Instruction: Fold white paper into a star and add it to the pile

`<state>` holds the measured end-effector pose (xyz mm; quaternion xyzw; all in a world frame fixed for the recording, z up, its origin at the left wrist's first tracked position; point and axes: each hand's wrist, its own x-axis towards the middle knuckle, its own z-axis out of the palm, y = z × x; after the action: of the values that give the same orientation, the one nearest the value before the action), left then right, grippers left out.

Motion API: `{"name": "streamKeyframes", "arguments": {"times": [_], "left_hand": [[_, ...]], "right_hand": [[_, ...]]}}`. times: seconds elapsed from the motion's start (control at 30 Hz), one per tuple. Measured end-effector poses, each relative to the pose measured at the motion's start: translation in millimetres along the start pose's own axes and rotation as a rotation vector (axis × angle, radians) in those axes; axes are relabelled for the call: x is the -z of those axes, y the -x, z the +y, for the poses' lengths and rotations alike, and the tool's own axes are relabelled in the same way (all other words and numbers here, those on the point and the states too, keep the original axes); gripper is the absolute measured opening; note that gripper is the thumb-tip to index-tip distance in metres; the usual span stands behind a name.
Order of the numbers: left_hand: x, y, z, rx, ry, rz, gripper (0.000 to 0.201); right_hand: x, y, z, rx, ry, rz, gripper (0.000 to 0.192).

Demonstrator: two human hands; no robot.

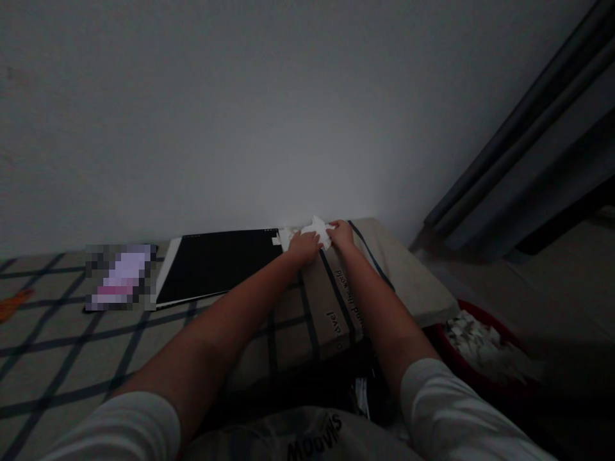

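A crumpled white tissue [315,229] lies at the far edge of the bed, close to the wall. My left hand [304,246] rests on its near left side, fingers stretched out over it. From the right, my right hand [340,234] pinches the tissue's edge between thumb and fingers. More white paper [285,237] shows just left of my left hand, partly hidden by it. Beside that lies a flat black folder or sketch pad [221,262] with a white edge along its left side.
Left of the black pad is a phone [123,275] with a blurred screen. Something orange [15,305] lies at the far left of the checked bedspread [62,333]. A red bin [459,358] full of white scraps stands on the floor at right, near a grey curtain [523,128].
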<state>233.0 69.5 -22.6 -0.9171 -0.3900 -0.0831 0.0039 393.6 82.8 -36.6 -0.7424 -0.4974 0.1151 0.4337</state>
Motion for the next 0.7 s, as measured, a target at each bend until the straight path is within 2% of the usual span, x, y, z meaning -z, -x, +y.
{"name": "streamKeyframes", "arguments": {"times": [0.1,0.2,0.3,0.37,0.43,0.7], "left_hand": [[-0.2,-1.0,2.5,0.014,-0.029,-0.004,0.045],[2.9,-6.4,2.8,0.027,-0.044,-0.007,0.049],[6.0,-13.4,0.2,0.043,-0.049,-0.018,0.050],[6.8,-16.0,-1.9,0.056,-0.053,-0.017,0.044],[6.0,-15.7,-2.5,0.061,-0.053,-0.004,0.035],[-3.2,-6.0,6.3,0.064,-0.035,0.095,0.027]], "right_hand": [[1.3,7.0,-0.1,0.068,0.101,0.015,0.033],[4.1,12.9,-4.5,0.258,0.325,0.011,0.030],[6.2,16.6,-11.4,0.425,0.533,-0.144,0.030],[6.5,17.9,-15.1,0.450,0.644,-0.260,0.033],[6.1,18.5,-16.8,0.440,0.696,-0.320,0.036],[5.4,25.5,-18.1,0.402,0.772,-0.317,0.037]]}}
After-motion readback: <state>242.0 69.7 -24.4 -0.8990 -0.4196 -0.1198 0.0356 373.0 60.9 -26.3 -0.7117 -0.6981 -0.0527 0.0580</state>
